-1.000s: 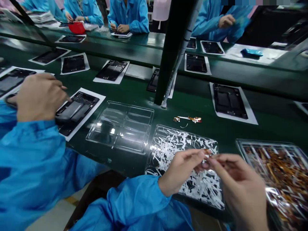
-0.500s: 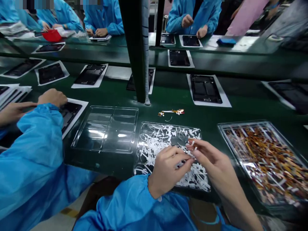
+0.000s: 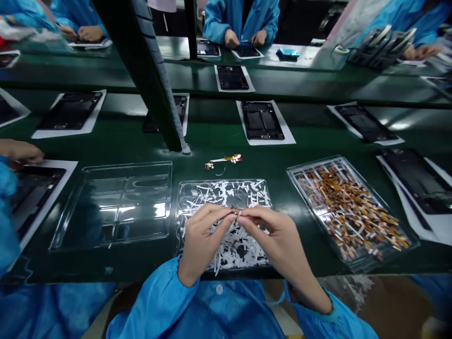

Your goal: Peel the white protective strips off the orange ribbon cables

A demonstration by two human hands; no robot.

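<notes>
Both hands have drawn together since half a second ago: the right hand (image 3: 282, 233), then spread open, now meets the left hand (image 3: 199, 242) fingertip to fingertip above the scrap tray (image 3: 179, 202). Each closes thumb and forefinger in a pinch, and a small part (image 3: 238, 214) with a pale tab sits between them, over the scrap tray's middle; fingers cover most of it, so which hand bears more of it is hard to say. Uneven pulling looks like the main risk, as it could tear so thin a part or flick it loose. If it slips, it could fall among the white strips (image 3: 231, 252) in the scrap tray and be hard to find again. Just beyond the scrap tray lies a loose ribbon (image 3: 224, 161), with a curled strand (image 3: 221, 172) near it; a hand reaching forward might brush either away. Right of the scrap tray, the ribbon tray (image 3: 314, 162) is piled up to its near end, so a knock from the right forearm could spill pieces.
</notes>
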